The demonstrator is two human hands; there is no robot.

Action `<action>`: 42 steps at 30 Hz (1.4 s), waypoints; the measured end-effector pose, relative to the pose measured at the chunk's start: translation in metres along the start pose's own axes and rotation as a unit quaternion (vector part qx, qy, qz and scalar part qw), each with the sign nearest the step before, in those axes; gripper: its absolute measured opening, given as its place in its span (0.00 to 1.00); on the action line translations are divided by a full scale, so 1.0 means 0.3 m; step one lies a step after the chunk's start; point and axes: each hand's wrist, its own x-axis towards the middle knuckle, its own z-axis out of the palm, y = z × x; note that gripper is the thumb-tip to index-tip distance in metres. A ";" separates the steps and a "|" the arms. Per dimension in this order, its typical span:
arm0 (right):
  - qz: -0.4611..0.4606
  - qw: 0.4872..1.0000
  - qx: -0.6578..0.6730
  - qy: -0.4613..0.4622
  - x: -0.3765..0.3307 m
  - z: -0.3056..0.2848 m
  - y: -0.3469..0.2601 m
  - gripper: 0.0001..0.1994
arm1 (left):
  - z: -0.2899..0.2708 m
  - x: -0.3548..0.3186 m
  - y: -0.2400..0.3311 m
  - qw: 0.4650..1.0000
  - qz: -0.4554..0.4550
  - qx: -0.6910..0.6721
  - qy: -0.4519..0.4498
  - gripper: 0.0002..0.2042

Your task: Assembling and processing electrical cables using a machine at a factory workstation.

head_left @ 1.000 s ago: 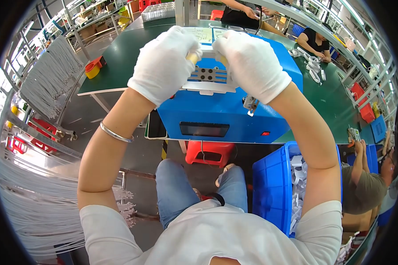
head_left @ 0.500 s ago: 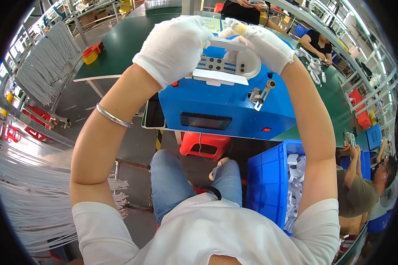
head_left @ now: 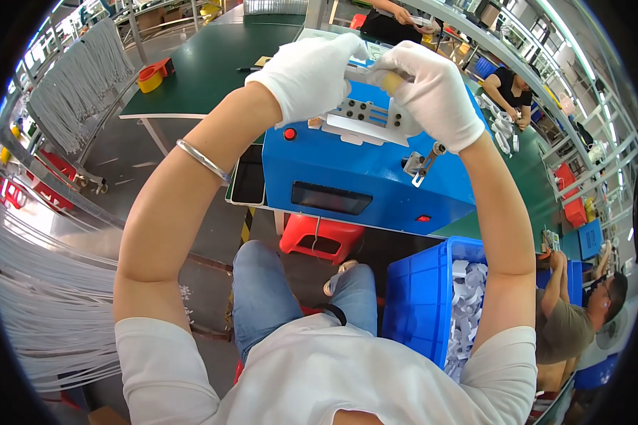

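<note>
Both my hands wear white gloves and are raised over the far side of a blue machine (head_left: 333, 166). My left hand (head_left: 315, 76) is closed, its fingertips turned away beside a pale strip-like edge (head_left: 359, 72) between the hands. My right hand (head_left: 436, 92) is closed too, fingers curled, with a yellow patch showing at a fingertip. What either hand grips is hidden by the gloves. Just below them sits a metal bracket plate (head_left: 365, 111) with dark screws, and a white ledge (head_left: 365, 132) under it. Right of that is a small metal lever arm (head_left: 425, 166).
Beside my right leg a blue bin (head_left: 418, 304) holds many white plastic pieces (head_left: 466, 304). A red stool (head_left: 319, 239) stands under the green table (head_left: 213, 71). A yellow-and-red tape dispenser (head_left: 151, 76) lies at left, near racks of white cords (head_left: 81, 85). Other people work behind and at right.
My right hand has shifted right and down, and its fingers are more curled. The left hand has moved slightly right and down. The long white curved piece between them is now mostly hidden.
</note>
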 end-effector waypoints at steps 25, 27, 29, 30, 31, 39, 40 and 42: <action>0.233 0.954 0.129 -0.134 0.060 0.013 0.011 0.12 | -0.012 -0.040 0.005 0.993 0.029 -0.055 0.103 0.08; 0.241 0.950 0.159 -0.122 0.043 0.016 0.015 0.13 | -0.008 -0.077 0.014 0.971 0.023 -0.026 0.237 0.12; 0.222 0.927 0.287 -0.096 0.008 0.010 0.035 0.15 | 0.035 -0.165 -0.014 0.933 -0.055 0.018 0.355 0.16; 0.190 0.898 0.387 -0.085 -0.017 -0.005 0.059 0.16 | 0.088 -0.199 -0.008 0.914 -0.136 -0.248 0.292 0.14; 0.240 0.912 0.323 -0.078 -0.045 -0.023 0.064 0.18 | 0.104 -0.228 0.024 0.820 -0.214 -0.492 0.202 0.13; 0.182 0.946 0.207 -0.173 -0.021 -0.030 0.068 0.22 | 0.172 -0.261 0.089 0.829 -0.128 -0.444 0.316 0.15; 0.200 0.939 0.209 -0.187 -0.013 -0.037 0.048 0.21 | 0.163 -0.288 0.123 0.815 -0.183 -0.454 0.310 0.17; 0.171 0.957 0.149 -0.183 -0.014 -0.033 0.054 0.19 | 0.210 -0.315 0.170 0.646 -0.287 -0.637 0.309 0.19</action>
